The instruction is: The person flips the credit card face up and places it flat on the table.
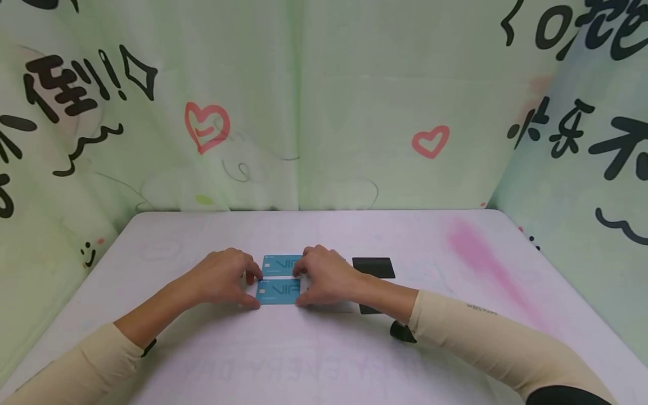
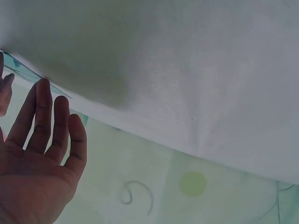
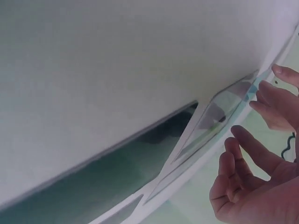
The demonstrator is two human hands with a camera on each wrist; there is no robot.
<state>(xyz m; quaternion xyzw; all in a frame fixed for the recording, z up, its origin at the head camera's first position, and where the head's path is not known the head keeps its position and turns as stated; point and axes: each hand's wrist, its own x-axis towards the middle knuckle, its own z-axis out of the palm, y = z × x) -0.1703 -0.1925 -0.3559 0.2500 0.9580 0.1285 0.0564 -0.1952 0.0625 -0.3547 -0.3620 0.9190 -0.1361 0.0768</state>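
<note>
Two blue cards printed "VIP" lie flat on the table, one behind the other with a narrow gap: the far blue card and the near blue card. My left hand is at their left side, its thumb by the near card's lower left corner and a fingertip close to the gap. On the right side, my right hand touches the cards' edges, thumb low on the near card and index finger on the far one. Both hands have loosely bent fingers. The right hand covers the cards' right ends.
To the right lies a black card, with a second black card partly under the right forearm. The right wrist view shows a glossy pale card beside a dark one. A printed curtain surrounds the white table.
</note>
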